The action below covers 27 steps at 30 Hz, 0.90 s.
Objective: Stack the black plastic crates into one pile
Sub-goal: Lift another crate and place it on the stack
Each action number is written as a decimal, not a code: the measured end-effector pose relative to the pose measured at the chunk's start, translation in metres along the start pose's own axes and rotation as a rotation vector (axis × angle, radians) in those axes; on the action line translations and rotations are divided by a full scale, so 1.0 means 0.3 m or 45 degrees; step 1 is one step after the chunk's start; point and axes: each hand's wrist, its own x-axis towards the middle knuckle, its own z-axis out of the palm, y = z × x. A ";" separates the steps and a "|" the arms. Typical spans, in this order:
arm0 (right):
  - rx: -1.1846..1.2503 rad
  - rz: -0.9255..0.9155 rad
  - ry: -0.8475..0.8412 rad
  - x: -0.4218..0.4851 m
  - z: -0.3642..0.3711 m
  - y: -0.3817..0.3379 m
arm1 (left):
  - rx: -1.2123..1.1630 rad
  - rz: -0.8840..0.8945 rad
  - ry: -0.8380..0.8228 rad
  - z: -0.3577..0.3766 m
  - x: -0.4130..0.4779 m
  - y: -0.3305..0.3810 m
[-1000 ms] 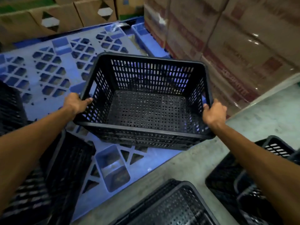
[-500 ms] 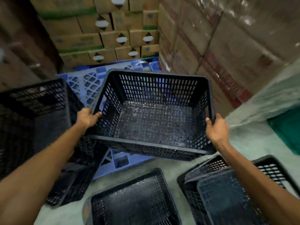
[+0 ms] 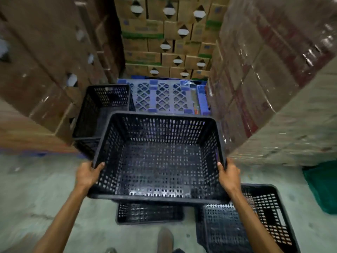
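Note:
I hold a black perforated plastic crate (image 3: 158, 161) in the air in front of me, open side up. My left hand (image 3: 88, 175) grips its left rim near the front corner and my right hand (image 3: 228, 175) grips its right rim. Directly under it, on the floor, stands another black crate (image 3: 149, 213), mostly hidden by the held one. A third black crate (image 3: 255, 218) with one nested inside it sits at the lower right. A taller pile of black crates (image 3: 102, 114) stands behind on the left, on the edge of the pallet.
A blue plastic pallet (image 3: 164, 95) lies ahead between walls of shrink-wrapped cartons on the left (image 3: 45, 70) and right (image 3: 273, 79). More cartons (image 3: 164, 42) are stacked at the back. A green object (image 3: 322, 187) lies at the right edge. My shoe (image 3: 165, 240) is on the concrete floor.
I have stepped back and lifted the crate off the pallet towards me; it now hangs over the crate on the floor. Both hands kept their grip.

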 end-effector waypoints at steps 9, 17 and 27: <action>-0.112 0.050 -0.253 -0.223 0.263 0.159 | 0.000 -0.227 -0.130 0.134 -0.171 -0.489; -0.228 0.086 -0.302 -0.219 0.642 0.376 | 0.076 -0.243 -0.170 0.453 -0.020 -0.774; -0.308 -0.031 -0.090 -0.119 1.051 0.637 | 0.050 -0.142 -0.059 0.807 0.206 -1.010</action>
